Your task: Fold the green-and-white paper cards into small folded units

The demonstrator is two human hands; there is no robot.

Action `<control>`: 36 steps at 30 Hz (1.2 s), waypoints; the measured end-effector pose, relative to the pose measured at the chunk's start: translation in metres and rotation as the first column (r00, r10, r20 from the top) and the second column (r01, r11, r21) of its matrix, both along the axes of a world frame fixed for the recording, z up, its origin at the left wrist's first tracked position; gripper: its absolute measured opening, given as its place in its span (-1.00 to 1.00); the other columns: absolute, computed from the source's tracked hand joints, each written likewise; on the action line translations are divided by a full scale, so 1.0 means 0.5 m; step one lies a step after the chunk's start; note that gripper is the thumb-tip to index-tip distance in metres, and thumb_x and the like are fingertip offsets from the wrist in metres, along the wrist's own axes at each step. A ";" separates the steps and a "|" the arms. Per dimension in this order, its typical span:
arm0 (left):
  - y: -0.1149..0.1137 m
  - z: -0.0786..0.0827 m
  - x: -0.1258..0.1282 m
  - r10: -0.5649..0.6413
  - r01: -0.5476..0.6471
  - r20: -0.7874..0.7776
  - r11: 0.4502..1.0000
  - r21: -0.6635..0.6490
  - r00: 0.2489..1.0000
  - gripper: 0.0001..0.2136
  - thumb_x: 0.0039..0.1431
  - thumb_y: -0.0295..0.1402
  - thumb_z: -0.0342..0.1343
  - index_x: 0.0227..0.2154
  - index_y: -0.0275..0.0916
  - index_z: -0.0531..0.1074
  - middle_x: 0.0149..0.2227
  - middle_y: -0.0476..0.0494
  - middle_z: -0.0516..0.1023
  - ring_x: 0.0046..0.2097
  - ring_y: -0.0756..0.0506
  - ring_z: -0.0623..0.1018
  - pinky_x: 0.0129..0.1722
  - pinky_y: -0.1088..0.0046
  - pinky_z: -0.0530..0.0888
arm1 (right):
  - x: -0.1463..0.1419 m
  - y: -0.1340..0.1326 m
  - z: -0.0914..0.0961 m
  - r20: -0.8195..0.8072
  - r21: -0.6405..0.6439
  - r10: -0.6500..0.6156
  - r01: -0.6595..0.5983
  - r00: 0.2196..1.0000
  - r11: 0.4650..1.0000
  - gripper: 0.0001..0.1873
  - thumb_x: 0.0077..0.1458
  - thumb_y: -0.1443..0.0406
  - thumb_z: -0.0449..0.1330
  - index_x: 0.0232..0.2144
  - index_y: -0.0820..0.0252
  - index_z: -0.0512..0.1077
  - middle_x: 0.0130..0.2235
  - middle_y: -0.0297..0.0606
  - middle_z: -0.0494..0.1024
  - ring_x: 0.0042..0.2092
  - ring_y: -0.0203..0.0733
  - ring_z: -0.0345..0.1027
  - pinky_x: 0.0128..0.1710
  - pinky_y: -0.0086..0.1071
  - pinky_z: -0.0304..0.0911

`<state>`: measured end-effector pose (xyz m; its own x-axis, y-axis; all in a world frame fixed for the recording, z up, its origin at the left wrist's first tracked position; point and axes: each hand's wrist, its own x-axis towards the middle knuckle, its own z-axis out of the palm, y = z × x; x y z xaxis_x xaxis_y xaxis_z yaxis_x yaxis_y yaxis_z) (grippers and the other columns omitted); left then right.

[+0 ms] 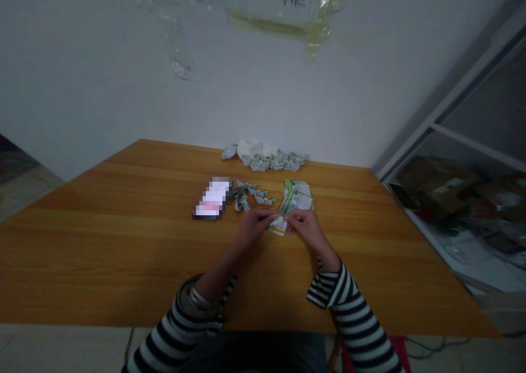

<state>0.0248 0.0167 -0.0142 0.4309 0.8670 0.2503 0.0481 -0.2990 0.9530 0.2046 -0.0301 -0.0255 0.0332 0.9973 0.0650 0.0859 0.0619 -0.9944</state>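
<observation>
Over the middle of the wooden table, my left hand and my right hand meet, fingers pinched on a small green-and-white printed paper slip. Both sleeves are black-and-white striped. Just beyond my right hand lies a flat stack of the same printed slips. A few folded paper pieces lie just beyond my left hand. How the slip is folded between my fingers is too small to make out.
A pile of folded paper pieces sits at the table's far edge by the white wall. A blurred white-and-pink object lies left of the folded pieces. A metal-framed shelf with clutter stands to the right.
</observation>
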 end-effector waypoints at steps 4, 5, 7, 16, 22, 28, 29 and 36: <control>0.002 -0.005 0.001 0.031 -0.032 -0.010 0.997 -0.066 0.999 -0.79 0.03 -0.29 0.22 -0.32 -0.27 0.64 -0.34 -0.10 0.68 -0.34 -0.13 0.61 -0.32 0.42 0.49 | -0.002 -0.002 0.002 0.034 -0.002 0.011 -0.011 0.999 1.000 -0.60 -0.02 -0.01 0.27 -0.54 0.22 0.45 -0.63 -0.33 0.53 -0.62 -0.27 0.41 -0.62 -0.47 0.30; 0.002 -0.006 0.001 0.035 -0.035 -0.013 0.996 -0.076 0.999 -0.79 0.02 -0.29 0.22 -0.32 -0.27 0.64 -0.34 -0.10 0.68 -0.34 -0.13 0.61 -0.32 0.42 0.49 | -0.002 -0.003 0.003 0.038 0.001 0.010 -0.010 0.999 1.000 -0.60 -0.01 -0.01 0.26 -0.54 0.22 0.45 -0.63 -0.33 0.52 -0.62 -0.27 0.40 -0.62 -0.47 0.30; 0.002 -0.007 0.001 0.033 -0.034 -0.018 0.996 -0.088 0.999 -0.78 0.01 -0.29 0.22 -0.32 -0.28 0.64 -0.35 -0.10 0.68 -0.34 -0.13 0.61 -0.33 0.43 0.49 | -0.003 -0.004 0.005 0.047 0.010 0.010 -0.011 0.999 1.000 -0.59 0.00 -0.02 0.25 -0.54 0.22 0.45 -0.63 -0.33 0.52 -0.62 -0.28 0.39 -0.62 -0.47 0.29; 0.005 -0.010 0.000 0.068 -0.070 -0.150 0.997 -0.012 0.986 -0.81 0.01 -0.32 0.19 -0.39 -0.30 0.64 -0.43 -0.14 0.66 -0.41 -0.09 0.57 -0.42 0.50 0.43 | -0.004 -0.008 -0.002 0.189 0.041 0.032 -0.040 0.981 0.998 -0.56 0.09 -0.03 0.16 -0.56 0.19 0.39 -0.65 -0.37 0.45 -0.63 -0.32 0.32 -0.62 -0.48 0.22; 0.010 -0.014 -0.006 -0.030 0.048 -0.267 0.997 0.060 0.963 -0.76 0.07 -0.29 0.11 -0.39 -0.32 0.63 -0.45 -0.12 0.64 -0.43 -0.09 0.54 -0.46 0.50 0.39 | -0.005 0.002 -0.013 0.299 0.136 -0.058 0.018 0.953 0.991 -0.63 0.10 0.04 0.17 -0.54 0.21 0.41 -0.63 -0.40 0.40 -0.59 -0.33 0.24 -0.58 -0.49 0.10; 0.005 -0.013 0.000 0.144 -0.148 -0.096 0.989 -0.032 0.985 -0.79 0.01 -0.28 0.15 -0.49 -0.33 0.59 -0.47 -0.15 0.59 -0.41 -0.08 0.53 -0.41 0.49 0.41 | -0.037 0.013 -0.029 0.160 0.124 -0.100 0.081 0.982 0.989 -0.59 0.04 -0.01 0.18 -0.52 0.24 0.43 -0.55 -0.37 0.40 -0.50 -0.30 0.22 -0.50 -0.47 0.12; 0.005 -0.014 0.002 0.171 -0.174 -0.061 0.984 -0.041 0.983 -0.80 0.00 -0.28 0.16 -0.50 -0.32 0.59 -0.46 -0.15 0.59 -0.40 -0.08 0.53 -0.41 0.49 0.42 | -0.043 0.013 -0.030 0.168 0.129 -0.119 0.098 0.978 0.987 -0.57 0.05 -0.02 0.17 -0.56 0.23 0.41 -0.58 -0.39 0.35 -0.52 -0.32 0.18 -0.53 -0.47 0.07; 0.000 -0.020 0.008 0.249 -0.249 -0.009 0.968 -0.030 0.968 -0.81 -0.05 -0.25 0.19 -0.58 -0.27 0.55 -0.52 -0.08 0.51 -0.44 -0.05 0.48 -0.46 0.51 0.39 | -0.068 0.008 -0.026 0.217 0.184 -0.265 0.228 0.940 0.956 -0.56 0.08 0.02 0.13 -0.63 0.23 0.38 -0.62 -0.38 0.30 -0.54 -0.31 0.13 -0.56 -0.47 0.03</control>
<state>0.0286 0.0165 -0.0240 0.2011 0.9545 0.2201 0.1219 -0.2474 0.9612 0.1706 -0.0262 -0.0387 0.2414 0.9368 0.2533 0.3494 0.1596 -0.9233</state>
